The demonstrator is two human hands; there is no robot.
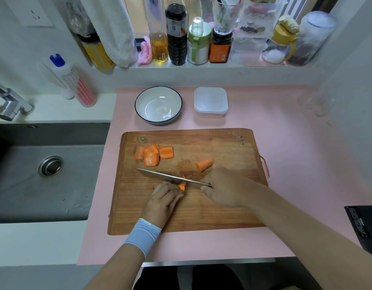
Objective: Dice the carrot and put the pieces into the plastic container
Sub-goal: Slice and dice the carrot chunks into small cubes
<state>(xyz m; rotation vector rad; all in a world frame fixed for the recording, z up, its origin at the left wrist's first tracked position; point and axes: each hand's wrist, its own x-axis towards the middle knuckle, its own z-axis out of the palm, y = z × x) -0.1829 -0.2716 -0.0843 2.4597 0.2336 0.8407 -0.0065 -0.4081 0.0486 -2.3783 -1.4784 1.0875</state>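
Observation:
On the wooden cutting board (222, 206), my left hand (163, 200) holds down a small orange carrot piece (181, 186) with curled fingers. My right hand (225, 188) grips the handle of a knife (160, 175) whose blade lies across that piece, tip pointing left. Several carrot chunks (152, 154) sit in a cluster at the board's far left, and a tapered carrot end (204, 164) lies alone near the middle. The plastic container (210, 102) stands beyond the board with its lid on.
A white bowl with a dark rim (158, 105) stands left of the container on the pink mat (296, 143). A sink (45, 176) with a tap lies to the left. Bottles and jars (176, 38) line the window ledge. A black box (364, 227) sits at the right edge.

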